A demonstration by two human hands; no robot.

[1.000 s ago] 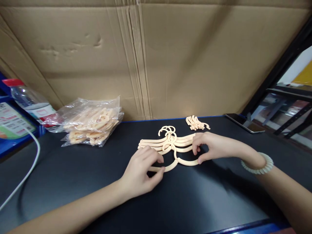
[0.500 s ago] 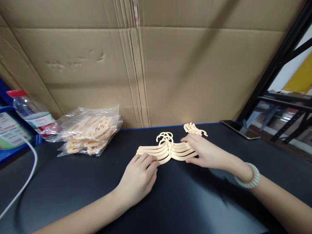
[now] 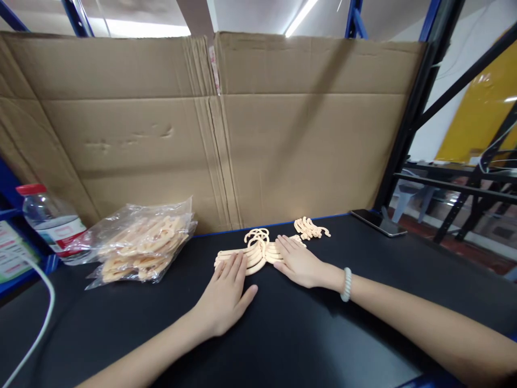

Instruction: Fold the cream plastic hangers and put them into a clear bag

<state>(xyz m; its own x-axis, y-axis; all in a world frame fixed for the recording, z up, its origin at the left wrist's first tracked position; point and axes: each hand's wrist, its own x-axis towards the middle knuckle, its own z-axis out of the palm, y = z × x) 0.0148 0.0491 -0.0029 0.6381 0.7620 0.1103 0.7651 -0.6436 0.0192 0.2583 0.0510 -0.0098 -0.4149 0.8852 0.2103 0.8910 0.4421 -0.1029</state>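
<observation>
Brown, upright cardboard panels [image 3: 302, 140] wall in the flat black tabletop [image 3: 307, 339]! Mid-table, cream, bow-shaped, plastic-looking hangers [image 3: 255, 265] lie overlapping, hooks pointing away. The left hand [image 3: 223, 303], open, spreads over their left side; the right hand [image 3: 304, 266], open too, covers their right.

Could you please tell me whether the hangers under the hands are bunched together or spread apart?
Bunched together: the hangers lie close side by side, and their hooks overlap.

A tube light [image 3: 301, 17] glares above cardboard [image 3: 258, 134] crossed by a soft shadow [image 3: 311, 105], the far right perhaps blurred
</observation>
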